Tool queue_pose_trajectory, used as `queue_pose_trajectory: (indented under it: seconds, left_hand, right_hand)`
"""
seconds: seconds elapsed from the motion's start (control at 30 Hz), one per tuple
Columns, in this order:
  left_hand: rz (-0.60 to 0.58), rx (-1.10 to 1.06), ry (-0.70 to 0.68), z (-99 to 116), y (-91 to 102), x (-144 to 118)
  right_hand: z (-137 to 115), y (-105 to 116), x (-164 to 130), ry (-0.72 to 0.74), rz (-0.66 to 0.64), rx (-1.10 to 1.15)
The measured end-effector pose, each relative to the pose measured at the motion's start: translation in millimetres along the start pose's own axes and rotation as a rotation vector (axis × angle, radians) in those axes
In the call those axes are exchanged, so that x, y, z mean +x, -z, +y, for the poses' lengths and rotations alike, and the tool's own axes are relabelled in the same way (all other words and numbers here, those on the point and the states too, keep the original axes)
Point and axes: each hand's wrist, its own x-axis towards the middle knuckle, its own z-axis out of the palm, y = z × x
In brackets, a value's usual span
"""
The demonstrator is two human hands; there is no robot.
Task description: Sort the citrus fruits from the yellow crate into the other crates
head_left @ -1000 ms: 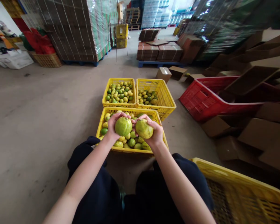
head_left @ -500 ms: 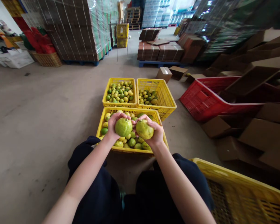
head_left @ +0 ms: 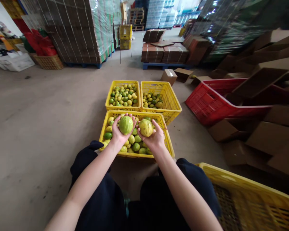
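In my left hand [head_left: 119,134] rests a green lemon [head_left: 126,125], cradled in the palm with fingers curled round its far side. My right hand [head_left: 156,137] holds a yellower, blotched lemon [head_left: 146,128], thumb along its right side. Both hands are side by side, palms up, over a yellow plastic crate [head_left: 137,154] full of green and yellow lemons. Behind it stand two more yellow crates: the left crate [head_left: 122,108] is well filled with lemons, while the right crate [head_left: 174,99] has a smaller heap at its left side.
A red crate [head_left: 208,106] with cardboard in it stands at right, among loose cardboard boxes [head_left: 274,138]. Close by my right knee is another yellow crate [head_left: 250,189]. Flattened cartons lie on a blue pallet [head_left: 154,65] farther back. Wrapped stacks [head_left: 72,32] rise behind.
Both hands have turned more palm-up and opened around the lemons. The lemons have rolled, showing other sides, and the right one has shifted slightly left and up.
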Motion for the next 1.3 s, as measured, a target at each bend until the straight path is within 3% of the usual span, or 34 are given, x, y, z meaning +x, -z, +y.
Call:
queue_pose_trajectory:
  seconds: [0.13,0.37,0.63,0.97,1.13,1.3]
  left_hand:
    - [-0.029,-0.028,0.024,-2.2,-1.3,-1.0]
    - [-0.168,0.143,0.037,-3.6,-8.1,-6.6]
    - [-0.334,0.351,0.123,6.6,-0.3,-5.7]
    - [-0.462,0.531,0.157,12.4,4.4,-9.3]
    - [-0.390,0.464,0.121,13.4,1.7,-13.3]
    - [-0.254,0.288,0.043,8.5,-4.8,-12.4]
  right_hand:
    - [-0.7,2.9,0.5,0.000,-0.030,0.017]
    - [-3.0,7.5,1.1,0.029,-0.265,0.001]
    - [-3.7,9.3,-4.0,0.142,-0.518,-0.221]
    - [-5.4,8.9,-10.0,0.109,-0.702,-0.371]
    - [-5.2,6.5,-13.5,0.105,-0.645,-0.313]
    - [-4.0,5.6,-2.9,0.022,-0.360,-0.123]
